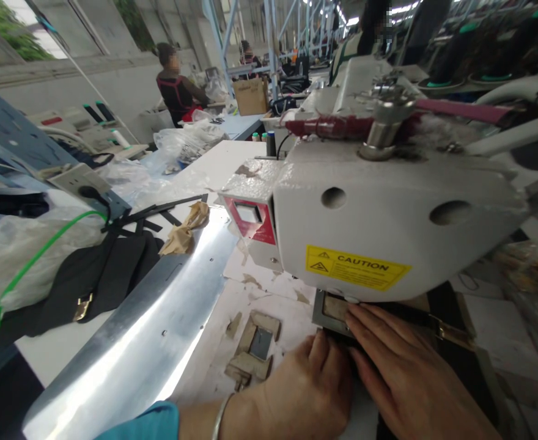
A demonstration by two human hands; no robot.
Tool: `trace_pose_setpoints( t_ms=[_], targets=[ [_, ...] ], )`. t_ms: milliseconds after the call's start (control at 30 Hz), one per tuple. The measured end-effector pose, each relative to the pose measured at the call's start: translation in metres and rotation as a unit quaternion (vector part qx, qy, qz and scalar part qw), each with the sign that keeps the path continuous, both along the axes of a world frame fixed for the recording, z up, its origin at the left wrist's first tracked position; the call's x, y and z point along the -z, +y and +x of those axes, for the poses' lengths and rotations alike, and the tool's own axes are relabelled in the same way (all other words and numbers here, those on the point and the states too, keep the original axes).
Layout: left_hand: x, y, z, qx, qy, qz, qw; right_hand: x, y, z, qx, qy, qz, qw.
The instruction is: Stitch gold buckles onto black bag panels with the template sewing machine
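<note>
A black bag part [438,302] with a gold buckle [452,334] lies under the head of a sewing machine [401,214]. My right hand [416,373] rests on it with fingers stretched out, their tips at a metal clamp frame [326,311]. Close beside, my left hand [310,385] has its fingers curled in at the front edge of the black part, just below the clamp. The left fingertips are partly hidden, and so is the material between them. Left of the left hand, a small metal plate with a square opening [254,348] is fixed on the machine bed.
A shiny metal sheet [177,299] curves along the left, with crumpled brown paper [184,231] on it. Black flaps with a buckle [99,281] and plastic bags [25,263] lie farther left. A box [250,96] and a seated person [177,85] appear behind.
</note>
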State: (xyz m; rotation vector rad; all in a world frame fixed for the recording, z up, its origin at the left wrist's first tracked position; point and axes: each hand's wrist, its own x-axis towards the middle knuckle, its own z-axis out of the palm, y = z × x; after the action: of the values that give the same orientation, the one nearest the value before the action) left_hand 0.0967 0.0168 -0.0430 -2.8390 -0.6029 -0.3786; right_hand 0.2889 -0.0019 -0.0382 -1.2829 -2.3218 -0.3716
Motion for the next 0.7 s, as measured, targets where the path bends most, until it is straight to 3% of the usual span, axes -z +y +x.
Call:
trace_pose_setpoints(
  t_ms=[333, 700],
  targets=[
    [0.0001, -0.0002, -0.0006, 0.008, 0.003, 0.030, 1.000, 0.0108, 0.0030, 0.0019, 0.031, 0.005, -0.026, 0.999],
    [-0.0078, -0.0013, -0.0024, 0.012, 0.047, 0.005, 0.999, 0.0054, 0.0031, 0.0062, 0.063, 0.053, -0.037, 0.996]
  ],
)
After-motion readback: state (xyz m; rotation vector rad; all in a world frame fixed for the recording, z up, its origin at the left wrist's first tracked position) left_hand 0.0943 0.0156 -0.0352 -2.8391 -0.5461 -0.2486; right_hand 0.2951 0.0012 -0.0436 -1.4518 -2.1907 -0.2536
